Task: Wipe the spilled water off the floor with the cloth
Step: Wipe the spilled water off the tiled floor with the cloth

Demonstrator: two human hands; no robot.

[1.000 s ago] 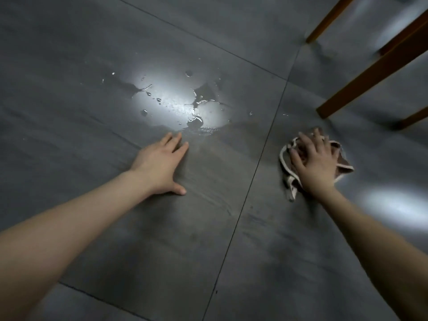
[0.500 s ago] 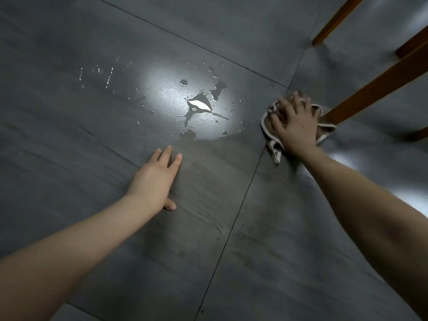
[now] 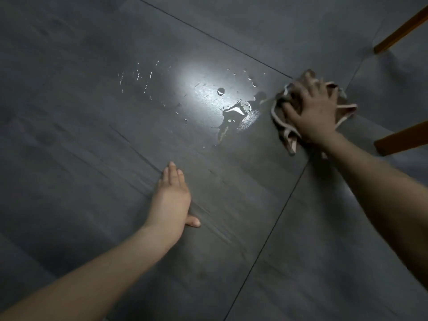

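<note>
From the head camera, the dark grey tiled floor point(image 3: 97, 140) fills the view, crossed by thin grout lines; a bright patch of reflected light sits on it right of centre. The spilled water point(image 3: 234, 113) lies at the near right edge of that glare as a small puddle with ragged edges; loose droplets are scattered around it, and a line of fine streaks glints further left.

The right hand point(image 3: 311, 110) presses down on the cloth point(image 3: 286, 133), fingers spread and bent over it, gripping the bunched fabric against the floor; the cloth is brownish with a pale border, crumpled under the palm, with folds sticking out on both sides of the wrist. It lies just beside the puddle, on its right; whether its edge touches the water cannot be told.

The left hand point(image 3: 171, 200) is flat on the floor, palm down, fingers together and pointing away, thumb out to the side; it holds nothing and rests well short of the puddle, nearer the camera.

Two wooden legs point(image 3: 400, 140) of some furniture come in from the right edge; the lower one ends near the cloth, the other stands further back.
</note>
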